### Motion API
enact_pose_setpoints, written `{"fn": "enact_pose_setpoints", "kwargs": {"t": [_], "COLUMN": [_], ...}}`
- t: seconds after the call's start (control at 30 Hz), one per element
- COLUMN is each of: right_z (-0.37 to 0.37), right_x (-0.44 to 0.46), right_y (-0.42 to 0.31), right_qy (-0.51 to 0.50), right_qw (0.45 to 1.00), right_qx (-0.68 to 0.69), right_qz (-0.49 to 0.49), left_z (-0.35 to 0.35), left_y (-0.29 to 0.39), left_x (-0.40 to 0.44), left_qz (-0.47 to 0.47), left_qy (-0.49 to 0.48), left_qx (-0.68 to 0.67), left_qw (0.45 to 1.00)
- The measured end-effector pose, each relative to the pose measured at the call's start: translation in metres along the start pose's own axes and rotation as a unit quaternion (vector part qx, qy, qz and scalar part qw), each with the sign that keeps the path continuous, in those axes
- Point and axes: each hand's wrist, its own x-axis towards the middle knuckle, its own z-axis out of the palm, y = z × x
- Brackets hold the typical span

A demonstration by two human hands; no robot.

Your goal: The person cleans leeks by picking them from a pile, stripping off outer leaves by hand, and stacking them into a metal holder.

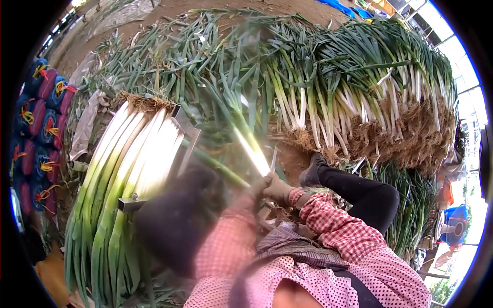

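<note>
My left hand (254,191) and my right hand (278,190), both gloved, meet in front of my lap at the root end of a large green onion (251,145). Its white stem slants up and away to the left, with green leaves over the pile. The left hand is closed around the stem's base. A thin knife blade (274,156) sticks up from the closed right hand, beside the stem. My fingers partly hide the onion's lower end. Another green stalk (221,167) lies just left of the hands.
Trimmed green onions (115,169) lie in a metal frame (186,134) at left. Unpeeled onions with brown roots (390,115) are piled at right, loose leaves (169,56) beyond. Blue and purple bundles (40,128) are stacked far left; a fan (454,226) stands right. A dark blurred shape (177,220) covers part of the lower left.
</note>
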Motion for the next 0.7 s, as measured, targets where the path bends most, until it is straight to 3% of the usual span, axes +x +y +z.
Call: {"fn": "enact_pose_setpoints", "kwargs": {"t": [0.07, 0.1, 0.13, 0.17, 0.2, 0.23, 0.27, 0.3, 0.37, 0.4, 0.43, 0.5, 0.57, 0.6, 0.63, 0.67, 0.7], "right_z": [-0.016, -0.037, -0.062, -0.083, -0.098, -0.115, -0.128, -0.140, -0.160, -0.171, -0.179, -0.182, -0.180, -0.176, -0.173, -0.175, -0.177], "right_x": [-0.011, -0.003, -0.001, -0.020, -0.071, -0.093, -0.138, -0.165, -0.224, -0.250, -0.272, -0.307, -0.338, -0.353, -0.366, -0.382, -0.388], "right_y": [-0.017, -0.009, -0.003, -0.016, -0.075, -0.087, -0.121, -0.124, -0.137, -0.138, -0.140, -0.153, -0.170, -0.178, -0.184, -0.187, -0.189], "right_qy": [0.068, 0.023, -0.017, -0.022, 0.012, 0.028, -0.008, 0.032, 0.059, 0.066, 0.073, 0.090, 0.132, 0.159, 0.183, 0.250, 0.288], "right_qw": [0.987, 0.973, 0.960, 0.969, 0.932, 0.894, 0.906, 0.845, 0.804, 0.777, 0.749, 0.717, 0.680, 0.659, 0.638, 0.624, 0.622], "right_qx": [-0.146, -0.230, -0.271, -0.216, -0.354, -0.447, -0.421, -0.533, -0.590, -0.622, -0.652, -0.685, -0.711, -0.722, -0.731, -0.713, -0.690], "right_qz": [0.013, 0.004, -0.066, -0.113, -0.078, 0.006, -0.042, 0.007, -0.046, -0.074, -0.098, -0.095, -0.119, -0.138, -0.157, -0.198, -0.231], "left_z": [-0.001, -0.002, 0.011, 0.035, 0.054, 0.069, 0.078, 0.086, 0.105, 0.112, 0.116, 0.130, 0.156, 0.176, 0.187, 0.212, 0.216], "left_y": [0.001, 0.008, 0.035, 0.068, 0.092, 0.105, 0.097, 0.090, 0.109, 0.110, 0.104, 0.078, 0.074, 0.083, 0.100, 0.147, 0.171], "left_x": [0.021, 0.026, 0.001, -0.038, -0.059, -0.067, -0.064, -0.061, -0.068, -0.069, -0.069, -0.053, -0.059, -0.069, -0.063, -0.149, -0.180], "left_qz": [0.068, 0.108, 0.137, 0.152, 0.168, 0.178, 0.297, 0.408, 0.294, 0.275, 0.324, 0.381, 0.415, 0.353, 0.308, 0.416, 0.449], "left_qy": [-0.011, -0.002, 0.084, 0.174, 0.211, 0.238, 0.276, 0.307, 0.158, 0.132, 0.100, 0.021, 0.017, 0.061, 0.055, 0.128, 0.182], "left_qx": [0.218, 0.317, 0.451, 0.569, 0.644, 0.714, 0.727, 0.726, 0.784, 0.781, 0.781, 0.729, 0.728, 0.715, 0.601, 0.685, 0.657], "left_qw": [0.973, 0.942, 0.878, 0.789, 0.716, 0.634, 0.555, 0.460, 0.524, 0.545, 0.525, 0.568, 0.546, 0.600, 0.736, 0.584, 0.579]}}
